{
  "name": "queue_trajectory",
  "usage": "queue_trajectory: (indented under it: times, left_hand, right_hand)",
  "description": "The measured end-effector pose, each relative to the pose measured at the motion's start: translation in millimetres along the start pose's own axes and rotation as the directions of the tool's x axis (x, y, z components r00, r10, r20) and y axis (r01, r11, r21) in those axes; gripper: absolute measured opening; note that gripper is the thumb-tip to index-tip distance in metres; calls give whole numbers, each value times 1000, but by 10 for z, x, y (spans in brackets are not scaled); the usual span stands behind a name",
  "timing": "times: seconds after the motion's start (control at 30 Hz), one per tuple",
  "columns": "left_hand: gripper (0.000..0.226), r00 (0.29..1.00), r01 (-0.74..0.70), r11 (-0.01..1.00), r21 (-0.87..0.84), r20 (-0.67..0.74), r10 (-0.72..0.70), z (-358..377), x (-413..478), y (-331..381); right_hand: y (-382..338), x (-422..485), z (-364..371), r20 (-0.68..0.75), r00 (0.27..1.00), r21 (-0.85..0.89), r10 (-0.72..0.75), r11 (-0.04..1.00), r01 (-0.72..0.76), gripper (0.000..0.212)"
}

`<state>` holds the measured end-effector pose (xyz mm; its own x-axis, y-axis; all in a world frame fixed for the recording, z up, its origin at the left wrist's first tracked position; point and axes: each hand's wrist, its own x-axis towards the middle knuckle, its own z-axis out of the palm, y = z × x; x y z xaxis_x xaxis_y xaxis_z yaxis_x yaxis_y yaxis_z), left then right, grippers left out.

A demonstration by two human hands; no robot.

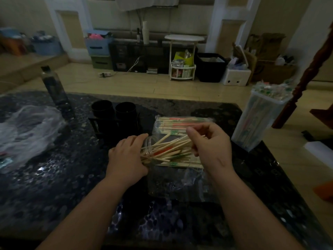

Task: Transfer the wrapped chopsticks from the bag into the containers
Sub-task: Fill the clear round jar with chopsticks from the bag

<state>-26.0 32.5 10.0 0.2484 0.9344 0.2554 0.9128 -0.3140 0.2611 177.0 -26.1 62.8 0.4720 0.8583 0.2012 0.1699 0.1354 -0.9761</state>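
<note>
Left hand (126, 156) and right hand (211, 147) grip one chopstick bundle (171, 150). Two cups (103, 107) stand beyond, one full tub (261, 120) at right

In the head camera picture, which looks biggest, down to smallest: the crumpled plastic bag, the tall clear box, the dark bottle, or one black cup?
1. crumpled plastic bag and tall clear box: look about alike, can't rank them
2. dark bottle
3. black cup

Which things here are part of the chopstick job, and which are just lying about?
Job: left hand and right hand gripping the chopstick bundle; second pack behind it; clear bag under them; black cups; clear tub full of chopsticks.
Lying about: dark bottle; crumpled plastic at far left.
</note>
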Motion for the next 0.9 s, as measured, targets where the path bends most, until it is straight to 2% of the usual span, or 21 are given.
queue_trajectory:
  times: [0.1,0.2,0.27,0.33,0.4,0.53,0.67,0.73,0.8,0.83,0.9]
  left_hand:
    - [99,1000,0,1000,5,-6,0,16,1,-2]
    - [100,1000,15,1000,-4,-6,-15,12,1,0]
    - [100,1000,11,1000,-19,-5,-11,-6,-3,18]
    - [97,1000,-4,1000,-25,-10,4,-22,-11,37]
    - [96,1000,-14,1000,-12,-14,14,-33,-17,33]
    - [98,1000,-1,999,-35,5,1,-59,-26,39]
    - [97,1000,9,1000,-28,-1,-9,-69,-26,43]
    - [97,999,35,999,-27,4,-34,-62,-25,33]
    - [99,996,87,996,-34,-4,-87,-62,-14,24]
    - [100,993,118,992,-47,-3,-119,-64,-5,19]
    - [103,986,168,983,-70,16,-167,-69,12,8]
  right_hand:
    - [47,-22,26,65,993,-301,-101,947,116,13]
    - [109,-25,41,84,963,-602,-256,757,254,29]
    - [123,-34,72,174,966,-661,-189,705,257,46]
    - [169,-56,112,285,957,-640,-56,732,234,50]
    - [226,-82,137,346,938,-623,4,749,227,49]
    - [226,-79,118,254,962,-558,-103,796,233,49]
    - [252,-47,79,368,929,-486,-47,842,235,46]
    - [279,-50,59,321,943,-359,-86,910,205,43]
    - [306,-47,47,185,975,-237,-126,957,168,36]
    - [326,-34,47,118,986,-216,-121,966,144,34]
    - [382,14,27,44,998,-279,-49,958,59,33]
